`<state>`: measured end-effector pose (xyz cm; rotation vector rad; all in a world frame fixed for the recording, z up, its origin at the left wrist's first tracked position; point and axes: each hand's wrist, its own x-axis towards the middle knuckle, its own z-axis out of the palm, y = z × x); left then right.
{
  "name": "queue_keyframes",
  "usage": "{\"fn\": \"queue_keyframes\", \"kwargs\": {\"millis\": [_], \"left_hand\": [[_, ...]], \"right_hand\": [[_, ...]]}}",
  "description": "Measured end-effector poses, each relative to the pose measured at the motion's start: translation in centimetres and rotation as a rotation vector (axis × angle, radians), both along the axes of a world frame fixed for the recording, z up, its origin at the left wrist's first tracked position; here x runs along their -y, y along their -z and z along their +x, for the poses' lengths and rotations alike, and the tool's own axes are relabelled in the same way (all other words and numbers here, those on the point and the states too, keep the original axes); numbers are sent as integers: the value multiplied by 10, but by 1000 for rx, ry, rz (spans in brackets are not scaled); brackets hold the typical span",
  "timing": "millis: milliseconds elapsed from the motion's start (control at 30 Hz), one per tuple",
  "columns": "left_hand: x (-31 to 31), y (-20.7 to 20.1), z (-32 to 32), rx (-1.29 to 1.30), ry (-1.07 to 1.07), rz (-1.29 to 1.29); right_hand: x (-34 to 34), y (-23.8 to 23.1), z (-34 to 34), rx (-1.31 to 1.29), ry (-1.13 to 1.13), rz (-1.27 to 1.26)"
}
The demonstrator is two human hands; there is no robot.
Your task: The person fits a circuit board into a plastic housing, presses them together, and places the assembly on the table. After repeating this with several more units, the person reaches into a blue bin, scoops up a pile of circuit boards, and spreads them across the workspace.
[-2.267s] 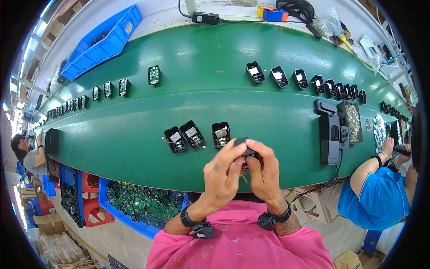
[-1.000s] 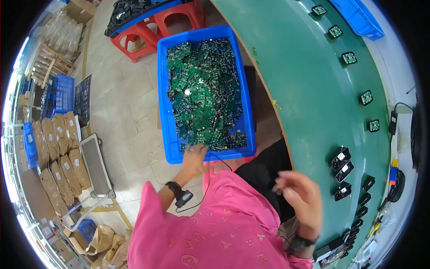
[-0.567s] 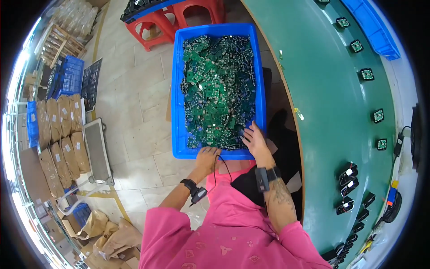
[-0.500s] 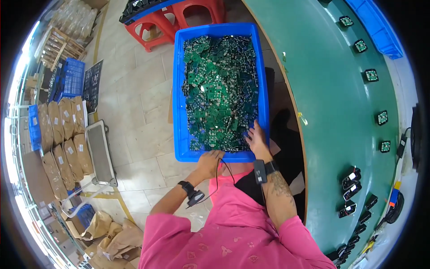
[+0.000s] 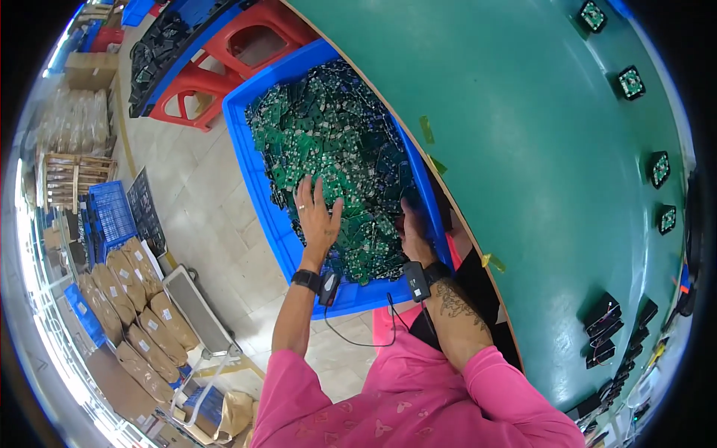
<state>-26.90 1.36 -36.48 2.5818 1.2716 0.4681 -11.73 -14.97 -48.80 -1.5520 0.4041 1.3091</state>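
A blue plastic bin (image 5: 258, 187), full of a heap of small green circuit boards (image 5: 328, 142), stands in front of me. My left hand (image 5: 318, 226) lies palm down on the boards near the middle of the heap. Its fingers are stretched and spread, with nothing held. At the right side of the heap, my right hand (image 5: 415, 237) is just inside the bin's wall, touching or close to the boards there. Its visible fingers are extended and slightly apart, while the rest are in shadow. A strap with a small black box sits on each wrist.
A green table (image 5: 515, 164) borders the bin on the right, carrying several small boards in black housings (image 5: 631, 82) and black parts (image 5: 603, 328). Red stools (image 5: 258, 37) stand beyond the bin. To the left are a cart (image 5: 196, 308), brown paper-wrapped packs (image 5: 160, 336) and a blue crate (image 5: 113, 211).
My left hand has moved from the bin's near rim up onto the boards. My right hand has shifted slightly. The view has turned, and the bin appears tilted against the table's edge.
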Motion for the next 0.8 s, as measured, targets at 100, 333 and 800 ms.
{"fn": "queue_keyframes", "kwargs": {"millis": [100,333,800], "left_hand": [[-3,27,68,-27,-16,-90],[-12,40,58,-217,-161,-106],[-31,31,77,-68,-75,-87]], "right_hand": [[30,37,28,851,-222,246],[-15,-39,-13,225,315,200],[-41,-10,13,-439,493,361]]}}
